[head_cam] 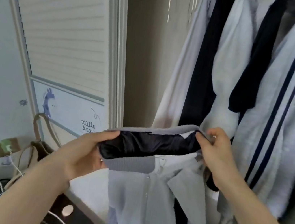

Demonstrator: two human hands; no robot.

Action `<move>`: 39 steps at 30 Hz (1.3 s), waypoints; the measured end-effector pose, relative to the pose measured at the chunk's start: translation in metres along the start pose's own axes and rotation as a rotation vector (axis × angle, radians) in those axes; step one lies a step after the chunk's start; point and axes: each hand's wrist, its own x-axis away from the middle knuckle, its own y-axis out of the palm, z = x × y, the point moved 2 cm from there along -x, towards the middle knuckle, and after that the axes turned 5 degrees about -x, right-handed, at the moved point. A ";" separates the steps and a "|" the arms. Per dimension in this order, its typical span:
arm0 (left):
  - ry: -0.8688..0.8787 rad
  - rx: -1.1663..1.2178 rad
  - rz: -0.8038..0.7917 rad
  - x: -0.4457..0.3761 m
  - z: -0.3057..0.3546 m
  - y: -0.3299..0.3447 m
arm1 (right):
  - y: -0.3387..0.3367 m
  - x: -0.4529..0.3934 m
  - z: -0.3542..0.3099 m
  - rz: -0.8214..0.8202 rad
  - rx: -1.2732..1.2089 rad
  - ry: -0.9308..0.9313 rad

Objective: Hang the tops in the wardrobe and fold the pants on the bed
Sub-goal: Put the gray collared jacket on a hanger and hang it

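While both hands, left point(84, 152) and right point(218, 156), grip the grey jacket point(149, 197) collar before the open wardrobe point(150, 55), spread it wide; seat hanger evenly; hanger itself unseen.

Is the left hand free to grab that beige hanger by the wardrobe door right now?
Probably not yet. The left hand grips one end of the grey jacket collar, the right hand the other. The beige hanger hangs unobstructed to its left, so letting go first would clear it.
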 end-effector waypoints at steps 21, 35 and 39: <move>0.356 -0.129 0.296 -0.093 0.153 0.001 | 0.088 -0.025 -0.097 -0.330 0.914 -0.386; 0.426 -0.231 0.323 -0.148 0.189 0.024 | 0.122 -0.225 -0.307 0.346 0.952 -1.043; 0.443 -0.247 0.334 -0.157 0.190 0.020 | 0.126 -0.282 -0.328 0.371 1.064 -0.770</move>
